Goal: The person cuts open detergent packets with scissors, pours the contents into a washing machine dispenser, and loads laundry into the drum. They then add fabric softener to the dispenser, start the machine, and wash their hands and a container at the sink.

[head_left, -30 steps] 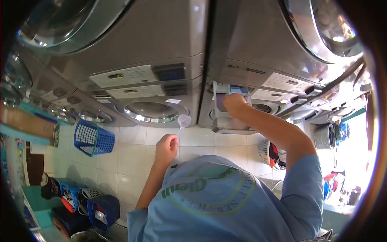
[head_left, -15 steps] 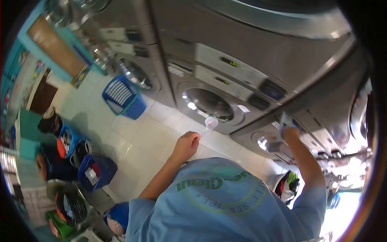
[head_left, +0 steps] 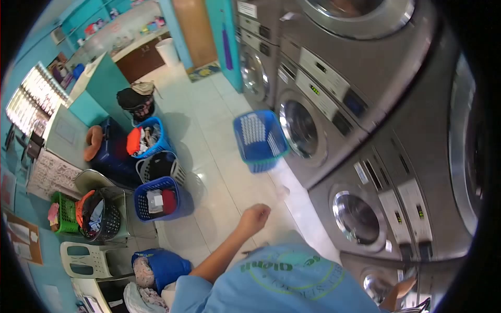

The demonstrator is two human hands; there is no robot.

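My left hand [head_left: 254, 219] is closed around the handle of a small clear plastic scoop [head_left: 283, 193], held out over the floor tiles. The scoop's pale bowl barely stands out from the white floor. Low at the right edge, my right hand [head_left: 404, 288] is partly seen in front of a front-loading machine [head_left: 377, 284]. A pale, blurred thing [head_left: 412, 273] shows at its fingers; its kind cannot be made out. Nearest to my left hand are the blue laundry basket [head_left: 261, 138] and the round door of a washing machine [head_left: 356, 216].
Stacked grey machines [head_left: 339, 156] line the right side. On the left are a dark blue basket [head_left: 164, 198], a light blue basket [head_left: 151, 136], and a black basket [head_left: 107, 221], each with clothes. A white plastic chair [head_left: 86, 260] and a stuffed blue bag [head_left: 169, 268] lie nearer.
My view has swung rightward along the machines, bringing more of the room's left side in. My left hand still holds the scoop. My right hand now appears lower, near the bottom edge.
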